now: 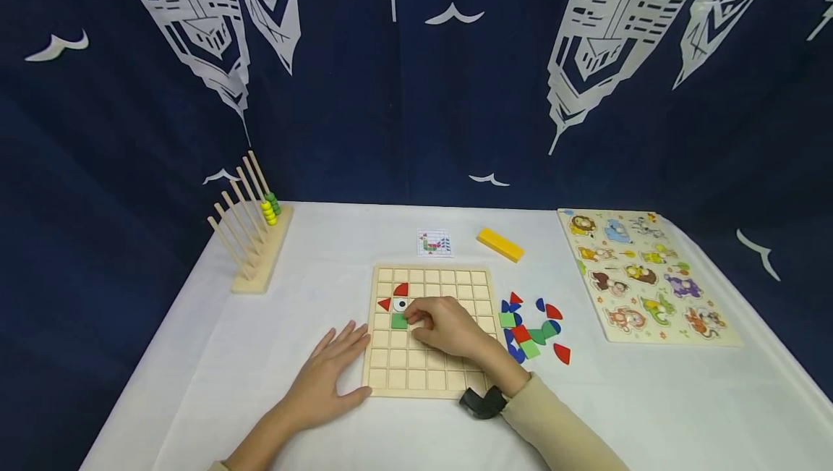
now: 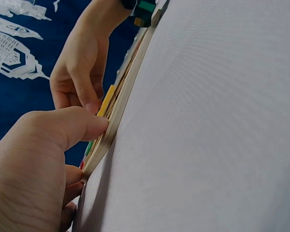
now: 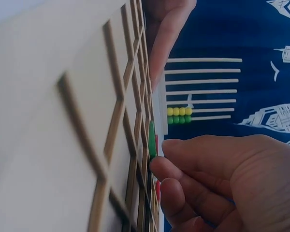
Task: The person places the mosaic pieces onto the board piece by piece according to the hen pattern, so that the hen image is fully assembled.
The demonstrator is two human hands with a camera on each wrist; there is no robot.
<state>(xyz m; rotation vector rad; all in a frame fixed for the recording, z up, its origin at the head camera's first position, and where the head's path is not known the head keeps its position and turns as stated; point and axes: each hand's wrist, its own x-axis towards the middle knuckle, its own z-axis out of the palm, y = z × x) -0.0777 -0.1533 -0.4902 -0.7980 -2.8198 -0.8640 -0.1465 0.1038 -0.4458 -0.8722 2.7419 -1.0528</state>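
The person's right hand (image 1: 449, 326) has its fingers bent together, the index tip touching the flat green square (image 1: 398, 321) on the pale wooden grid board (image 1: 416, 359); whether it is pinched, I cannot tell. The left hand (image 1: 332, 377) lies with fingers spread, thumb against the board's near left corner. A sideways nudge from those bent fingertips could skew the green square or jog the white eye square (image 1: 400, 304) just beyond them; if the left hand lifted, the board might slide. Loose coloured pieces, among them a red square (image 1: 521, 333), lie right of the right-hand fingers, near the forearm, which could sweep them. Beyond the fingertips are a small picture card (image 1: 434, 243) and yellow block (image 1: 500, 245).
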